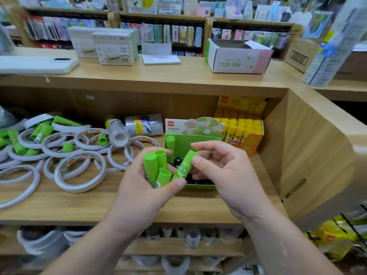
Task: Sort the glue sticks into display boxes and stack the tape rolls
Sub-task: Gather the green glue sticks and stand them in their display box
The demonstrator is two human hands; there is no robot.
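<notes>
The person's left hand (139, 187) has a closed grip on a bunch of green glue sticks (156, 167), caps up, with the thumb pressed across the front of them. The right hand (224, 171) pinches one more green glue stick (183, 165) between thumb and fingers; it is tilted, cap pointing up and to the right. Both hands are just above the near edge of the green display box (198, 138), which stands on the wooden shelf (79, 205) with its printed back card raised. One green stick (170, 142) stands upright in the box's far left corner. Just to the right, touching or nearly touching it, a yellow display box (252, 139) is packed with yellow glue sticks (238, 128). To the left, white tape rolls (79, 171) lie flat and overlapping across the shelf, with loose green glue sticks (41, 132) scattered on and among them. Two wrapped sleeves of tape (117, 132) lie on their sides behind the rolls. On the worktop (158, 74) above the shelf sit an open white and pink carton (238, 58) at far right and white boxes (115, 48) further left.
</notes>
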